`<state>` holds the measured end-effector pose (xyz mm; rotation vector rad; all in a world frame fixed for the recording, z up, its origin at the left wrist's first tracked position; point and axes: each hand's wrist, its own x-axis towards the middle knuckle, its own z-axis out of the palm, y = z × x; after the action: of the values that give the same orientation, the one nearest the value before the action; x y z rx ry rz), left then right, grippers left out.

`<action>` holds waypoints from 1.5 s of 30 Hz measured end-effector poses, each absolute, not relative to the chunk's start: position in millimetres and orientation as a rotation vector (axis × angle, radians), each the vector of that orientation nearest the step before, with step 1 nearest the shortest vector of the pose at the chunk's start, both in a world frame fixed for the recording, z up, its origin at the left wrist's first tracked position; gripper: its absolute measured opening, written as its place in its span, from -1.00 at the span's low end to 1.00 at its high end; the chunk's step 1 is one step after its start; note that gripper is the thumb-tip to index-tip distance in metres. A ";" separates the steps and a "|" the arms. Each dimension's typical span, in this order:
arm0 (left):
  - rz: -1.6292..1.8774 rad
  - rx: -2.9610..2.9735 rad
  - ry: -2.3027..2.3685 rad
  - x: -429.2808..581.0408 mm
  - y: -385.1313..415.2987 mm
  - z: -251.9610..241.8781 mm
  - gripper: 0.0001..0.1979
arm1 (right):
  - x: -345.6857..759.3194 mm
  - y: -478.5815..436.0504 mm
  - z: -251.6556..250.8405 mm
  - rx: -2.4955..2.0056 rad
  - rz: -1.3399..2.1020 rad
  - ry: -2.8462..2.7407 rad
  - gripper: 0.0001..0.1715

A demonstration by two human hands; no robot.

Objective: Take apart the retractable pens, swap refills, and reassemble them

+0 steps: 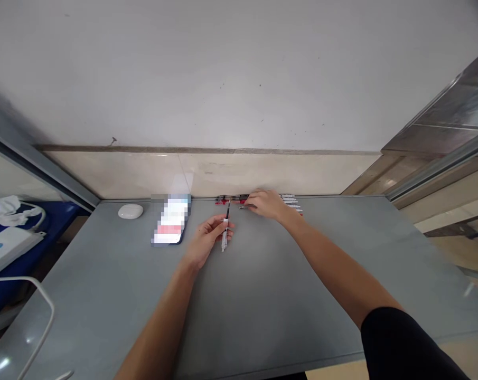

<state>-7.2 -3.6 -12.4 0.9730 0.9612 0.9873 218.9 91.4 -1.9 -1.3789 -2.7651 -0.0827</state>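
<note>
My left hand [209,238] is closed around a pen [224,240] with a white lower part and a dark, thin upper end pointing away from me. My right hand [264,203] is over the back of the table, its fingers drawn together and pointing left. A small shiny piece [242,207] shows at its fingertips, too small to name. Left of those fingertips, red and black pens [226,199] lie along the table's back edge. Several white pens [289,198] stick out to the right of the same hand, partly hidden by it.
A phone [171,219] with a lit screen, partly pixelated, lies on the grey table [270,290] left of my left hand. Farther left is a white rounded case [130,211]. A wall [231,174] borders the table's back. A white power strip [11,248] sits on a blue surface.
</note>
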 end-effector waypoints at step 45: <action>0.970 1.005 0.951 -6.5 -7.7 -11.4 -0.62 | 219.5 81.8 4.3 -1.595 -0.057 -2.591 -0.56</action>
<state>-6.5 -7.7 -11.4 1.0050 0.9510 0.9697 219.5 81.8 4.3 -1.5950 -2.5906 -0.0574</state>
